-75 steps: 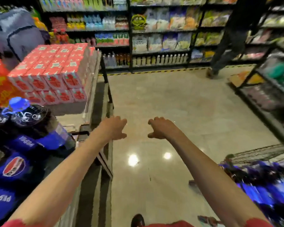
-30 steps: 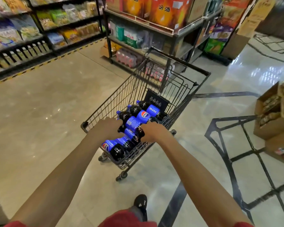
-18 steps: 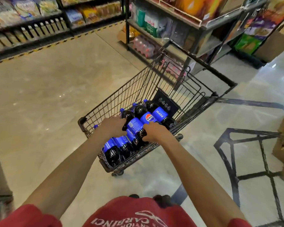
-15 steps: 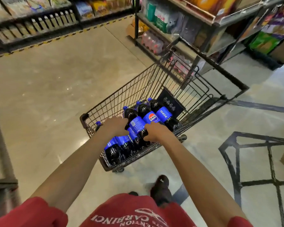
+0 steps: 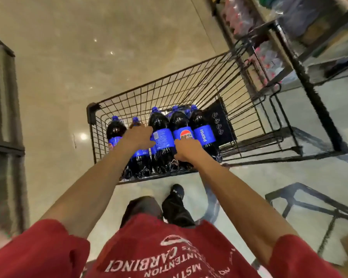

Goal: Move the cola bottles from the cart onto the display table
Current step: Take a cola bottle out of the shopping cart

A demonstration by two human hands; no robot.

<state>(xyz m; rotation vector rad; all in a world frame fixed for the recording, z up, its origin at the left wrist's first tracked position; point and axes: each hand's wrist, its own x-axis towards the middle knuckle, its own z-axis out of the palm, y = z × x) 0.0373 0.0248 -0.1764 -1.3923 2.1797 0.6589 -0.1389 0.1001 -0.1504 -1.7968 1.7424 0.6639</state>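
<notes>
Half a second on, my head has tipped down, so the cart point(image 5: 91, 114) now sits almost straight below me with its near end at my feet, and both hands have stayed where they were, on the cola bottles point(image 5: 163, 137). Those lie on their sides in the cart's near end, packed side by side, blue caps pointing towards its far end. My left hand point(image 5: 138, 137) covers the shoulder of the second bottle from the cart's left wall, fingers point(image 5: 139, 129) bent down round it. My right hand point(image 5: 186, 150) is on the fourth, fingers curled over its label. The fingertips are hidden on both, so I cannot tell how far under they reach. I judge these to be big, full plastic bottles: heavy, smooth and round, apt to roll or slip, and fizzy enough not to be dropped. I would take each by the waist below the label or by the neck under the cap. White "PEPSI" runs along the blue label nearest the cart's right wall, and its neighbour shows the round red, white and blue logo. The label beside that carries small print I cannot read. A black sign point(image 5: 219, 122) with white icons stands in the cart beyond the caps. On my red shirt point(image 5: 165, 247) I can read "CARBINCI". The display table is not to be made out.
</notes>
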